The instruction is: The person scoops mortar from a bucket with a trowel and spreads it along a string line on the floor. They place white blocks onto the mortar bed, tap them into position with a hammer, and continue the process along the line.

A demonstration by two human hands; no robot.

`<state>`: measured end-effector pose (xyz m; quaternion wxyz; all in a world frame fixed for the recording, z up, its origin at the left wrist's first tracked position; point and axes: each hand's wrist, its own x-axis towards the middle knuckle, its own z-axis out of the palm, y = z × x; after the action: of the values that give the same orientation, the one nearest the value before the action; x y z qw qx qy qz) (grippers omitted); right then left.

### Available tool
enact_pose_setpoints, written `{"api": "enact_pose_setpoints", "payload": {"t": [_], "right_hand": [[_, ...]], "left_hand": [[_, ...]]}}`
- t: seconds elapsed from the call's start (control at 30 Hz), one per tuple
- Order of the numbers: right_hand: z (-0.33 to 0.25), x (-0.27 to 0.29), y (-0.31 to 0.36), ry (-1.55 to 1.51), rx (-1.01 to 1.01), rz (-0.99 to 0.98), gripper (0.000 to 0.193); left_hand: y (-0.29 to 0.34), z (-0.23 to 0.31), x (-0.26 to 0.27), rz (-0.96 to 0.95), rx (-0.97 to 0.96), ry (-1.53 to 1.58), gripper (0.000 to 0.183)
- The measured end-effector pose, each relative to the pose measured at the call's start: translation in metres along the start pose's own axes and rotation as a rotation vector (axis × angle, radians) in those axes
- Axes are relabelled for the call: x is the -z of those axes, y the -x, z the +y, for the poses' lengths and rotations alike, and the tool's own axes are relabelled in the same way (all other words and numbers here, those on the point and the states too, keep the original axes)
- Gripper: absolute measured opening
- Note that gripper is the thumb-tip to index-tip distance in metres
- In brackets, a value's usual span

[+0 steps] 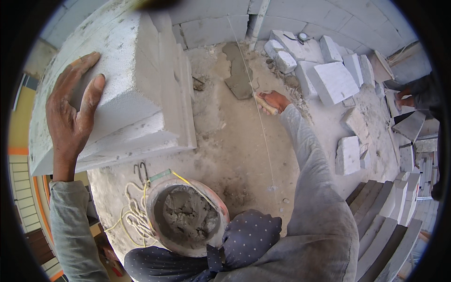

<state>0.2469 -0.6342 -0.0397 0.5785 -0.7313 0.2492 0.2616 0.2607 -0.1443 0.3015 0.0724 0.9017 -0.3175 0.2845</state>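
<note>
My left hand (75, 108) rests with fingers apart on the top of a big stack of white blocks (115, 94) at the left. In my right hand (276, 100) is the pale handle of a trowel (266, 104), the fingers wrapped round it. Its grey blade lies low at the near end of a strip of wet mortar (232, 55) on the floor; where blade ends and mortar begins is hard to tell. A taut white string (264, 136) runs past the trowel. Close to my knees stands a bucket (158, 197) holding grey mortar (185, 214).
Loose white blocks (334, 83) lie at the far right, with a tape measure (303, 36) on one. Long slabs (383, 235) are stacked at the lower right. Yellowish rope (136, 214) lies coiled beside the bucket. Another person's limb (406, 99) shows at the right edge. A block wall (211, 30) stands behind.
</note>
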Motion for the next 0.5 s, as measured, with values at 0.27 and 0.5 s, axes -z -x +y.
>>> {"api": "enact_pose_setpoints", "payload": {"t": [0.27, 0.5], "right_hand": [[0.001, 0.017, 0.000, -0.239, 0.032, 0.107, 0.042], [0.026, -0.008, 0.017, -0.086, -0.039, 0.052, 0.045]], "left_hand": [[-0.001, 0.000, -0.001, 0.007, -0.004, -0.036, 0.058], [0.001, -0.008, -0.004, 0.040, -0.034, -0.044, 0.061]]}}
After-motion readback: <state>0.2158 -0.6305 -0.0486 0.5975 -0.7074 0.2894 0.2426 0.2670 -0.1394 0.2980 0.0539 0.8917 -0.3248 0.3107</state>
